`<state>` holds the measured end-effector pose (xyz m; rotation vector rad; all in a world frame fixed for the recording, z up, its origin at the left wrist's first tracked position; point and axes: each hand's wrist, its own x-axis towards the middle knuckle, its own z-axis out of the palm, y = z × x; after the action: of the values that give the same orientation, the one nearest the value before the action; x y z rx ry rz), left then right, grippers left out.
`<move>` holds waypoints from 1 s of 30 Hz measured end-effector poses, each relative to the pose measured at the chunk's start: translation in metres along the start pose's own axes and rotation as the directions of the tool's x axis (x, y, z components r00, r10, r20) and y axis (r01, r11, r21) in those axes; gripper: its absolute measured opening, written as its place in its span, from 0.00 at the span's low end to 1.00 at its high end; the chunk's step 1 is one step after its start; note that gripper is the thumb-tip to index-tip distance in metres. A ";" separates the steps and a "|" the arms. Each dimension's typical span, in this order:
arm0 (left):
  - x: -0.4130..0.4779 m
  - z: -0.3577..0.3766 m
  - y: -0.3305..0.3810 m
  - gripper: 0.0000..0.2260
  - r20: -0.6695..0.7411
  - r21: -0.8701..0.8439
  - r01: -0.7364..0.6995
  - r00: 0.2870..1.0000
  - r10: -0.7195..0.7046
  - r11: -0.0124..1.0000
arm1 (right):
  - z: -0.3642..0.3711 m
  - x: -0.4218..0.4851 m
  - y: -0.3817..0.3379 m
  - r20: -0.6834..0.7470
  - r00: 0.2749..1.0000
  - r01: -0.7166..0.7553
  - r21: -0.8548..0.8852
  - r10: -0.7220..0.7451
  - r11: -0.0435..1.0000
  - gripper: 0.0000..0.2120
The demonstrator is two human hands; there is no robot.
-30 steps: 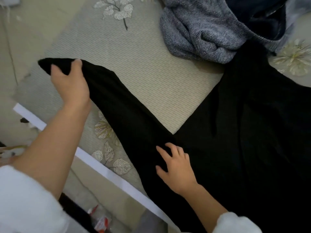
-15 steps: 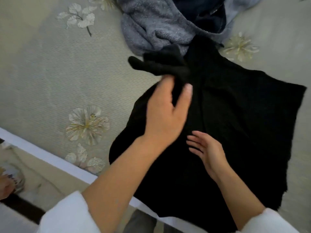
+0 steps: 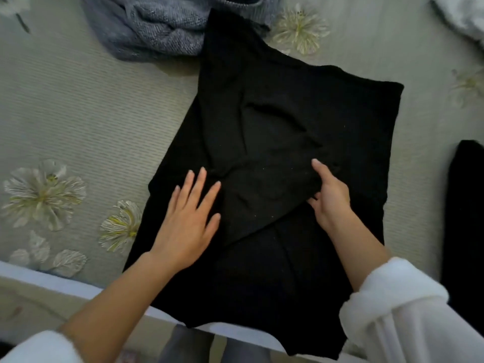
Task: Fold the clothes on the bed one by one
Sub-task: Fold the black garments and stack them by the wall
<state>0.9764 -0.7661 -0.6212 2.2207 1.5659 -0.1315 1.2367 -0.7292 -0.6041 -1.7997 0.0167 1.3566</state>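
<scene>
A black garment (image 3: 282,106) lies spread on the bed (image 3: 78,106), with one sleeve folded across its middle. My left hand (image 3: 188,221) rests flat on the garment's left part, fingers straight and spread. At the right end of the folded sleeve my right hand (image 3: 331,200) holds the cloth, thumb on top and fingers curled under the sleeve's edge. The garment's lower hem hangs over the bed's near edge.
A grey knitted garment (image 3: 157,24) is bunched at the top, touching the black one. Another black piece (image 3: 466,205) lies at the right edge, and something white (image 3: 463,14) in the top right corner. The bed's white front edge (image 3: 39,279) runs along the bottom left.
My left hand carried the long sleeve from the far left over onto the garment's body and now lies flat. My right hand moved right to the sleeve's end. The view shifted right.
</scene>
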 end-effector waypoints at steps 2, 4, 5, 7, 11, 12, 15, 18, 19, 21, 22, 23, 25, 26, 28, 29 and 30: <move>-0.002 0.002 -0.004 0.27 -0.027 0.017 0.016 1.000 -0.015 1.000 | 0.009 0.004 -0.010 -0.062 0.996 0.063 -0.047 -0.065 0.997 0.06; -0.003 0.002 -0.002 0.27 -0.058 0.002 0.052 0.997 -0.052 0.999 | 0.012 0.004 -0.025 -0.144 0.960 0.222 -0.134 -0.240 0.966 0.06; -0.003 0.003 -0.001 0.27 -0.063 -0.011 0.068 0.996 -0.068 0.998 | 0.010 0.006 -0.033 -0.174 0.921 0.318 -0.180 -0.349 0.931 0.09; -0.005 0.013 0.002 0.27 -0.041 -0.015 0.078 0.996 -0.079 0.997 | 0.000 0.014 -0.046 -0.207 0.853 0.425 -0.260 -0.480 0.867 0.12; -0.014 0.035 -0.007 0.26 0.039 0.014 0.125 0.991 -0.126 0.992 | -0.024 0.036 -0.048 -0.200 0.943 0.211 -0.258 -0.265 0.943 0.25; -0.015 0.037 -0.009 0.26 0.031 0.014 0.139 0.990 -0.139 0.990 | -0.027 0.042 -0.049 -0.186 0.962 0.146 -0.259 -0.197 0.955 0.28; -0.019 0.038 -0.011 0.26 0.004 0.015 0.150 0.989 -0.150 0.989 | -0.031 0.040 -0.051 -0.184 0.939 0.216 -0.340 -0.290 0.915 0.24; -0.015 0.056 -0.015 0.26 0.068 0.045 0.043 0.997 -0.046 0.998 | -0.057 0.039 -0.018 -0.347 0.818 0.203 -0.572 -0.459 0.795 0.27; -0.016 0.058 -0.019 0.26 0.066 0.055 0.059 0.996 -0.063 0.997 | -0.059 0.039 -0.006 -0.287 0.763 0.225 -0.723 -0.579 0.654 0.29; -0.015 0.059 -0.019 0.26 0.049 0.066 0.093 0.994 -0.096 0.993 | -0.056 0.025 0.019 -0.036 0.691 0.301 -0.894 -0.722 0.332 0.32; -0.015 0.060 -0.017 0.26 0.046 0.061 0.098 0.994 -0.101 0.993 | -0.052 0.018 0.028 0.113 0.666 0.364 -0.912 -0.737 0.190 0.33; -0.015 0.061 -0.014 0.26 0.037 0.055 0.099 0.994 -0.101 0.994 | -0.050 0.013 0.041 0.260 0.668 0.424 -0.903 -0.697 0.070 0.33; -0.013 0.062 -0.011 0.26 0.006 0.039 0.116 0.993 -0.116 0.993 | -0.052 0.003 0.074 0.472 0.711 0.498 -0.861 -0.521 -0.102 0.32; -0.012 0.062 -0.009 0.26 -0.005 0.031 0.128 0.992 -0.128 0.991 | -0.055 0.001 0.090 0.514 0.736 0.497 -0.852 -0.440 -0.165 0.31; -0.013 0.062 -0.006 0.26 -0.026 0.032 0.126 0.992 -0.125 0.991 | -0.059 -0.002 0.109 0.492 0.784 0.439 -0.871 -0.379 -0.222 0.30; -0.013 0.063 -0.007 0.26 -0.032 0.033 0.119 0.993 -0.118 0.992 | -0.059 -0.002 0.112 0.473 0.786 0.419 -0.881 -0.398 -0.221 0.29; -0.012 0.063 -0.008 0.26 -0.034 0.032 0.117 0.993 -0.116 0.993 | -0.056 -0.002 0.112 0.465 0.785 0.411 -0.885 -0.410 -0.218 0.29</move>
<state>0.9753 -0.7989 -0.6771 2.1667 1.7229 -0.1584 1.2263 -0.8364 -0.6686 -2.4799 -2.0230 0.6678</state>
